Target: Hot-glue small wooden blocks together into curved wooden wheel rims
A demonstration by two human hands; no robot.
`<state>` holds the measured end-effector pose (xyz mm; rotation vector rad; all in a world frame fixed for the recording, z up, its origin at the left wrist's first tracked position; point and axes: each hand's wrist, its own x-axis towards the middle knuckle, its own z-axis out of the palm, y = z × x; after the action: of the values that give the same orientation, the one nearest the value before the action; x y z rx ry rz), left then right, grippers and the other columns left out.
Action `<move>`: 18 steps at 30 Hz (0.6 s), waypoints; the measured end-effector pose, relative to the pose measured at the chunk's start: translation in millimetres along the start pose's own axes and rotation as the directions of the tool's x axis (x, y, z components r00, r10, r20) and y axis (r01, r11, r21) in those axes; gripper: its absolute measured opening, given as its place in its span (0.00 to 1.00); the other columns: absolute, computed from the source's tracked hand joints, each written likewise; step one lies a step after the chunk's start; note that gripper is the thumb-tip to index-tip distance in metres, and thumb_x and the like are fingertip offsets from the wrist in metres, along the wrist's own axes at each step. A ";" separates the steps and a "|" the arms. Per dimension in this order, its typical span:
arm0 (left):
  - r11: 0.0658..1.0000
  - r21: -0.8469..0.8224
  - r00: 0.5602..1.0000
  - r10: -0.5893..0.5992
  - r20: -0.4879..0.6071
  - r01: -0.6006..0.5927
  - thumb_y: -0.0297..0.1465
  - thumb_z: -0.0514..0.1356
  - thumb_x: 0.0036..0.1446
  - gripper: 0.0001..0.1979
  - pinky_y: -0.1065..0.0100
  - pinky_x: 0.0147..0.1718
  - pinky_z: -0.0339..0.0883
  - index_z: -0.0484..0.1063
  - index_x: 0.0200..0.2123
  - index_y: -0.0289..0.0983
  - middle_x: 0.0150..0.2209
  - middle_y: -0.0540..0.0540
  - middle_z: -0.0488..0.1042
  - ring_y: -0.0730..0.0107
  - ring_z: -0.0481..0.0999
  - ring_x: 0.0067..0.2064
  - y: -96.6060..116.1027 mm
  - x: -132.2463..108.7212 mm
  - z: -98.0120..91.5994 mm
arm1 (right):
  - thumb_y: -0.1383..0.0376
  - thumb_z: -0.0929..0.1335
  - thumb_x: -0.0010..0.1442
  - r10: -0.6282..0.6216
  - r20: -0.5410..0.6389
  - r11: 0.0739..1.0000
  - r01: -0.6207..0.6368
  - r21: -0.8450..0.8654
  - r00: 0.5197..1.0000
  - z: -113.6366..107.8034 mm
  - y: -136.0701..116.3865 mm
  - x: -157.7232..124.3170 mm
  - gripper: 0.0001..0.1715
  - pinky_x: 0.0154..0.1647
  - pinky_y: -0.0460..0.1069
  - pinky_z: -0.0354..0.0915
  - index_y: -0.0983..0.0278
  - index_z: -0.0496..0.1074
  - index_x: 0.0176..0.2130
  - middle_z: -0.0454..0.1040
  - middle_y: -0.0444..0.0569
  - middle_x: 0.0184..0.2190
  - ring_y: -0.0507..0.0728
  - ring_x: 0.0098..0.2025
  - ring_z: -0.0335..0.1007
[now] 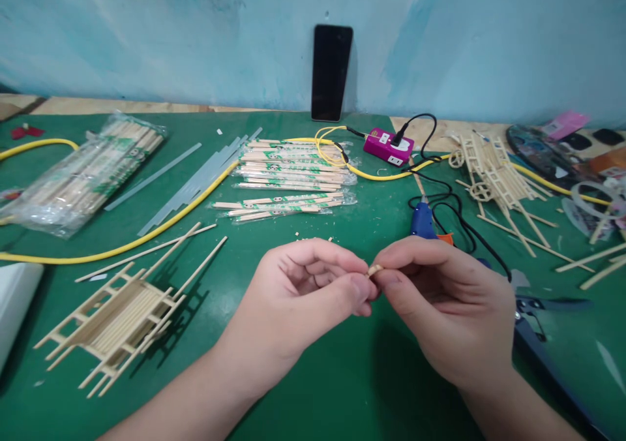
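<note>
My left hand [298, 301] and my right hand [443, 304] meet above the green cutting mat [337, 376], their fingertips pinching a short piece of wooden stick [375, 270] between them. Most of that piece is hidden by my fingers. A built wooden chopstick frame [115, 320] lies on the mat to the left of my left hand. Close beyond my right hand rests a blue hot glue gun [423, 222].
Wrapped bundles of chopsticks [288, 180] and a bagged bundle [85, 173] lie at the back, beside glue sticks [195, 177] and a yellow cable [141, 232]. A magenta power socket [388, 147], a wooden wheeled model [499, 180], dark-handled cutters [538, 330] and a black phone [331, 72] are nearby.
</note>
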<state>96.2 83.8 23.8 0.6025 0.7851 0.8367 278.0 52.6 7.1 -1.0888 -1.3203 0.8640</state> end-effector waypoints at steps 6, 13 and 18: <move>1.000 -0.009 1.000 -0.004 0.011 0.004 0.24 0.77 0.61 0.04 0.77 0.35 0.80 0.88 0.34 0.36 0.31 0.47 0.88 0.74 0.86 0.32 -0.6 -1.2 -1.1 | 0.80 0.74 0.66 0.000 0.014 1.000 0.000 0.026 1.000 0.1 0.8 -1.1 0.19 0.34 0.44 0.83 0.56 0.85 0.44 0.86 0.42 0.35 0.52 0.32 0.85; 1.000 -0.003 1.000 0.009 0.019 -0.009 0.24 0.76 0.63 0.04 0.77 0.38 0.81 0.88 0.36 0.37 0.32 0.48 0.88 0.75 0.86 0.33 -0.8 -2.4 -3.1 | 0.79 0.74 0.67 0.003 0.011 0.999 -0.003 0.044 1.000 0.4 3.4 -3.0 0.20 0.37 0.45 0.85 0.55 0.85 0.47 0.87 0.43 0.37 0.52 0.33 0.86; 1.000 -0.017 0.999 0.025 0.027 -0.024 0.24 0.76 0.64 0.04 0.78 0.39 0.82 0.88 0.36 0.37 0.32 0.49 0.88 0.76 0.86 0.34 -1.3 -2.7 -2.7 | 0.81 0.75 0.66 0.022 -0.008 0.997 -0.021 0.076 1.000 -0.4 4.0 -5.7 0.23 0.40 0.43 0.85 0.54 0.86 0.50 0.88 0.43 0.39 0.51 0.36 0.87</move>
<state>93.5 81.3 22.3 0.6085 0.7471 0.8551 278.3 48.3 1.6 -1.0480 -1.2607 0.9174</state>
